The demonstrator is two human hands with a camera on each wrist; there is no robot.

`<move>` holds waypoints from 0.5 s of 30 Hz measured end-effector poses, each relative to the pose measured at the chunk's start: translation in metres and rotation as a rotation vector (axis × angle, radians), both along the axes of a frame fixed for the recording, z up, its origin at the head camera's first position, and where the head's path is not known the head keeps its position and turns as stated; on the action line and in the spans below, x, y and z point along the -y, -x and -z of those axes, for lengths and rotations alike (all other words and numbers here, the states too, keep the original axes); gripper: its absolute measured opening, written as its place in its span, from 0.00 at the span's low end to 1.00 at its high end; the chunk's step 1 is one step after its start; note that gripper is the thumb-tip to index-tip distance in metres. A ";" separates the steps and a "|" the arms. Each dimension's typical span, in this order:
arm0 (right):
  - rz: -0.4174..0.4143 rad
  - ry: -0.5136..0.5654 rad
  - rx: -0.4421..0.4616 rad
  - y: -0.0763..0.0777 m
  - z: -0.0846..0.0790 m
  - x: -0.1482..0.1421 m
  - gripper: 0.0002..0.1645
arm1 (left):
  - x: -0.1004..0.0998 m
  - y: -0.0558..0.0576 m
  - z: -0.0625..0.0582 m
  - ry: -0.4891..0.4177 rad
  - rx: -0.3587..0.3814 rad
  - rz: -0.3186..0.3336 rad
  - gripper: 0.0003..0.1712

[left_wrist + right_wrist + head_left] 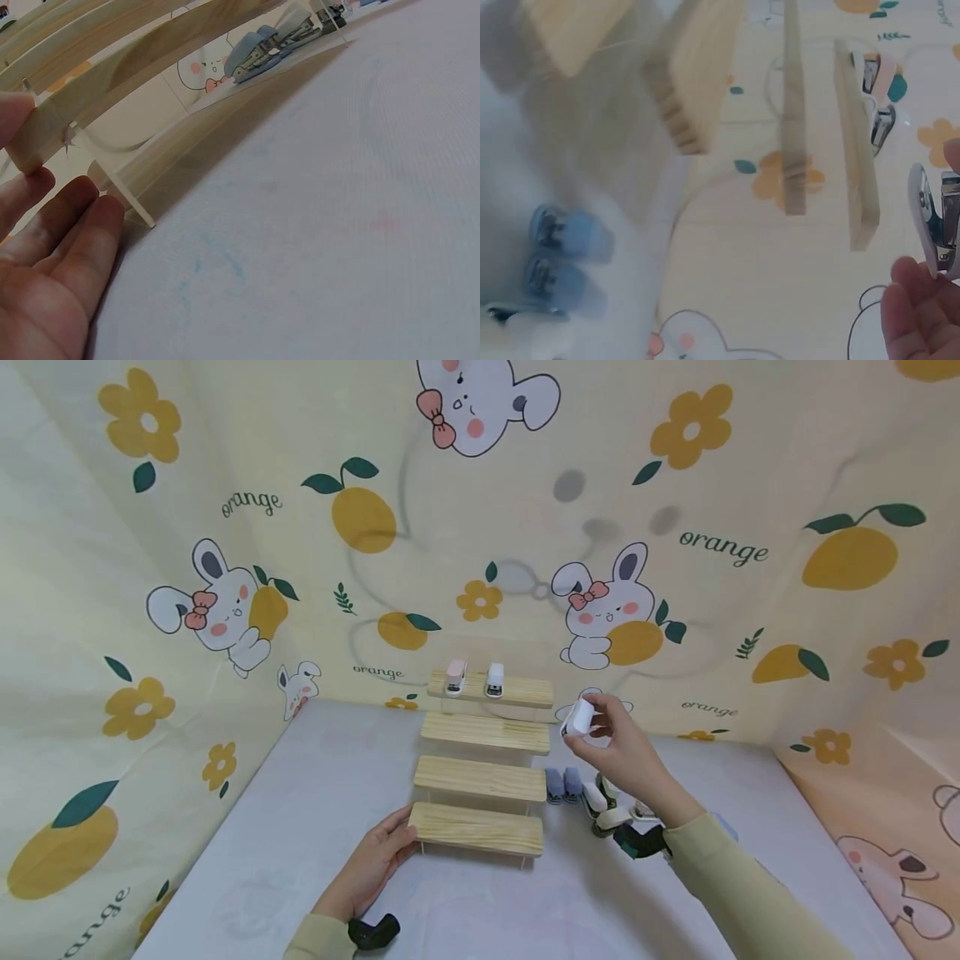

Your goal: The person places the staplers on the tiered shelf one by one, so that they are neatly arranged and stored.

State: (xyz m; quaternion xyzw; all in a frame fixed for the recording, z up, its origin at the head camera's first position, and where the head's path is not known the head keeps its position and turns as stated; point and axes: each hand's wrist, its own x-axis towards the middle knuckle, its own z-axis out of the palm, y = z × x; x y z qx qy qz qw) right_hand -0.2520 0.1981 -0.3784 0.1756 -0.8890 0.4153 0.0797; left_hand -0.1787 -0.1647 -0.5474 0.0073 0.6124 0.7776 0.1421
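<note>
My right hand (618, 747) pinches a small white stapler (579, 718) in the air, right of the top tier of a stepped wooden rack; the right wrist view shows the stapler's metal inside (950, 214). On that top tier (525, 692) stand a pink stapler (455, 677) and a white-topped stapler (495, 680), side by side. My left hand (375, 860) holds the left end of the lowest wooden tier (480, 829). In the left wrist view the thumb (13, 116) lies on the plank's upper side, with fingers below it.
Two blue staplers (572, 783) stand right of the rack. Beside them, partly behind my right forearm, lies a cluster of white, cream and dark staplers (613, 817). The middle tiers (480, 778) carry nothing visible. A printed cloth (480, 527) hangs behind the white table (300, 810).
</note>
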 end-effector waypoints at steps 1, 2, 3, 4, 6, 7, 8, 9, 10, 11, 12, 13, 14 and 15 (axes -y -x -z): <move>-0.004 0.009 -0.003 0.004 -0.002 0.003 0.42 | 0.000 0.000 0.000 0.002 0.001 0.001 0.41; -0.006 0.017 -0.003 0.007 -0.003 0.005 0.43 | 0.000 0.000 0.000 0.001 0.001 0.002 0.41; -0.011 0.028 -0.006 0.009 -0.005 0.008 0.42 | 0.001 0.000 0.000 0.001 0.000 0.004 0.41; -0.013 0.035 -0.009 0.012 -0.005 0.011 0.42 | 0.001 0.000 0.001 0.001 -0.001 0.006 0.41; -0.014 0.052 -0.005 0.017 -0.005 0.016 0.41 | 0.002 0.000 0.001 0.003 -0.002 0.008 0.41; -0.013 0.061 -0.005 0.020 -0.006 0.019 0.41 | 0.002 0.000 0.001 0.002 -0.004 0.009 0.41; -0.013 0.067 -0.007 0.023 -0.006 0.021 0.41 | 0.002 0.000 0.001 0.002 -0.005 0.008 0.41; -0.014 0.074 -0.015 0.026 -0.006 0.024 0.42 | 0.002 0.001 0.001 0.001 -0.006 0.008 0.41; -0.016 0.077 -0.025 0.029 -0.007 0.026 0.42 | 0.002 0.001 0.001 -0.001 -0.005 0.007 0.41; -0.016 0.081 -0.035 0.032 -0.007 0.028 0.42 | 0.002 0.001 0.001 -0.001 -0.004 0.007 0.41; -0.017 0.084 -0.042 0.036 -0.007 0.030 0.42 | 0.002 0.001 0.001 -0.004 -0.002 0.007 0.41; -0.017 0.083 -0.048 0.039 -0.008 0.032 0.42 | 0.001 0.000 0.002 -0.005 -0.001 0.009 0.41; -0.018 0.080 -0.050 0.041 -0.008 0.034 0.42 | 0.001 0.000 0.002 -0.004 0.003 0.009 0.41; -0.017 0.074 -0.054 0.044 -0.008 0.035 0.42 | 0.001 0.001 0.002 -0.004 0.004 0.011 0.41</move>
